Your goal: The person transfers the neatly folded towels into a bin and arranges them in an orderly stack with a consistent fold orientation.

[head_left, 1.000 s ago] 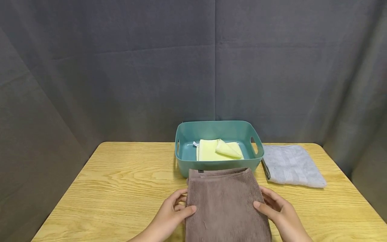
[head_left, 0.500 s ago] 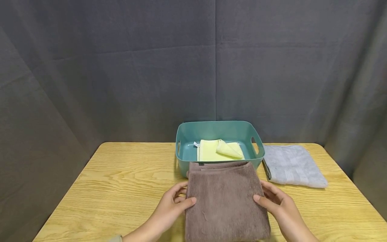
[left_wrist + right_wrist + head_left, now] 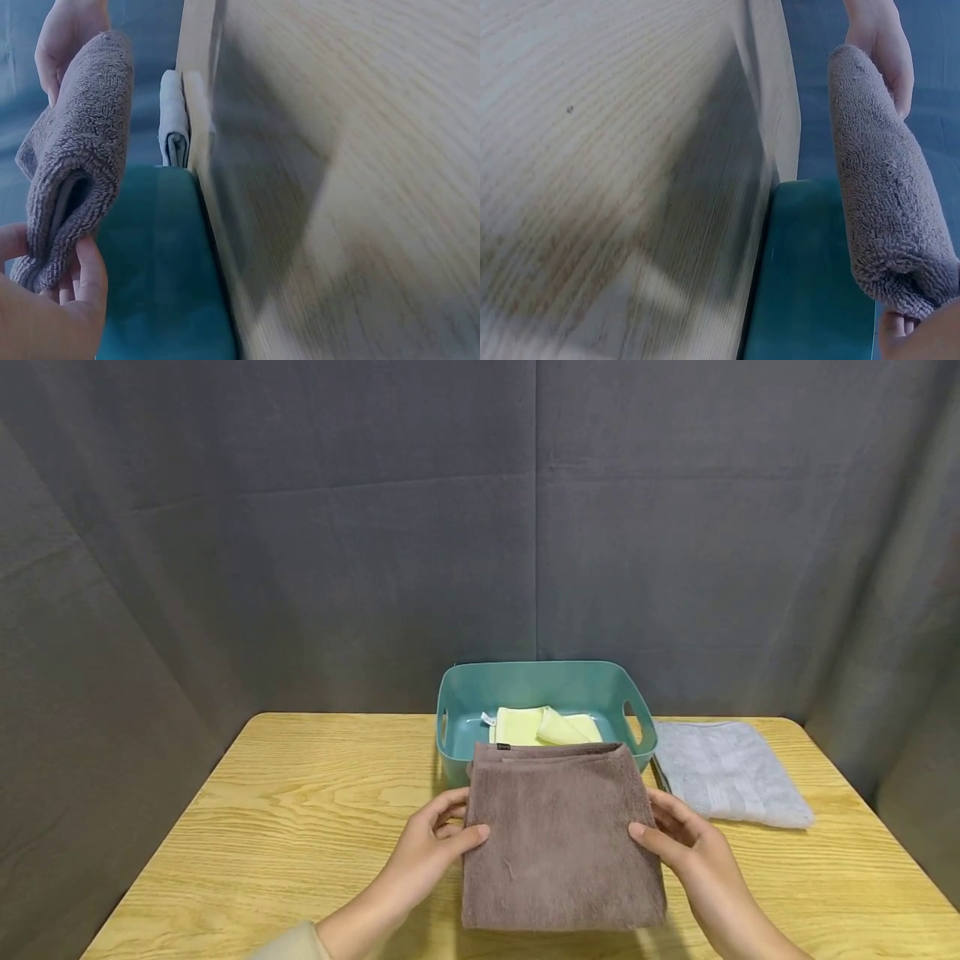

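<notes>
A folded brown towel (image 3: 562, 843) is held up between both hands, raised over the table. My left hand (image 3: 431, 843) pinches its left edge, thumb on the near face and fingers behind. On the other edge, my right hand (image 3: 693, 852) grips it the same way. In the left wrist view the towel (image 3: 86, 135) shows its folded layers at the side, clear of the wood below. Behind it stands a teal basket (image 3: 540, 675), its front wall partly hidden by the towel. Inside the basket lies a yellow cloth (image 3: 517, 725) with one corner turned over.
A folded grey towel (image 3: 727, 772) lies on the table just right of the basket. The wooden table (image 3: 300, 810) reaches back to a dark grey curtain (image 3: 375, 568), which also hangs along both sides.
Both hands have lifted the brown towel up and away toward the basket, so its lower edge now shows and its top overlaps the basket's front. The basket and grey towel stay put.
</notes>
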A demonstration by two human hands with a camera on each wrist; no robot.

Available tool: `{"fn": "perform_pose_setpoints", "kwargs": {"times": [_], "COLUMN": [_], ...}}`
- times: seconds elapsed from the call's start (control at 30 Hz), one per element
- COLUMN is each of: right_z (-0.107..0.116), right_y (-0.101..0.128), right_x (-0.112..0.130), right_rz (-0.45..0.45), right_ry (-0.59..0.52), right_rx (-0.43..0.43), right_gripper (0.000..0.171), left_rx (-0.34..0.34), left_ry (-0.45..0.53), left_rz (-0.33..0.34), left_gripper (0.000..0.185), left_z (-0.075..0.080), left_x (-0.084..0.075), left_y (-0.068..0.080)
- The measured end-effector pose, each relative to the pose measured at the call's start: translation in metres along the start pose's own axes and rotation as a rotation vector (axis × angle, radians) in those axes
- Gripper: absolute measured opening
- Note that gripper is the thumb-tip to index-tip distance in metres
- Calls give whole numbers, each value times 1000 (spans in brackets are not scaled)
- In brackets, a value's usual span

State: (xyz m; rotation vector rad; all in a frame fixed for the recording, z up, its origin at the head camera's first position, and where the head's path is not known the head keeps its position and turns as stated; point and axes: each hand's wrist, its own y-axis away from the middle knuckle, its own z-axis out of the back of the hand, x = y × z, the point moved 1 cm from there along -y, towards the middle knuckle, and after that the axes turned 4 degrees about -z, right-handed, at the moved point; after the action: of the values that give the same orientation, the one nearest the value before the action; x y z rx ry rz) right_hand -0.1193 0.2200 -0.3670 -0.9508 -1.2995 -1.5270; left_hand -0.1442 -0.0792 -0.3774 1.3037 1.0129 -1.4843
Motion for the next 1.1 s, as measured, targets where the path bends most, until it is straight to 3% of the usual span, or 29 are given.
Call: {"fn": "perform_pose_setpoints", "kwargs": {"times": [0.5, 0.83, 1.1], "right_z": [2, -1, -2], "right_y": [-15, -21, -27], "right_x": [9, 21, 30], "right_rz": [104, 266, 288], "right_ry": [-41, -63, -87], "right_rx": [-54, -93, -106], "right_gripper": [61, 54, 53], "left_rx": [-97, -141, -176], "left_ry": [24, 38, 13], "left_rz": [-32, -37, -50], "left_gripper": [51, 51, 49], "left_z": [1, 7, 12], "left_x": [-11, -22, -30], "left_y": [-16, -26, -37]}}
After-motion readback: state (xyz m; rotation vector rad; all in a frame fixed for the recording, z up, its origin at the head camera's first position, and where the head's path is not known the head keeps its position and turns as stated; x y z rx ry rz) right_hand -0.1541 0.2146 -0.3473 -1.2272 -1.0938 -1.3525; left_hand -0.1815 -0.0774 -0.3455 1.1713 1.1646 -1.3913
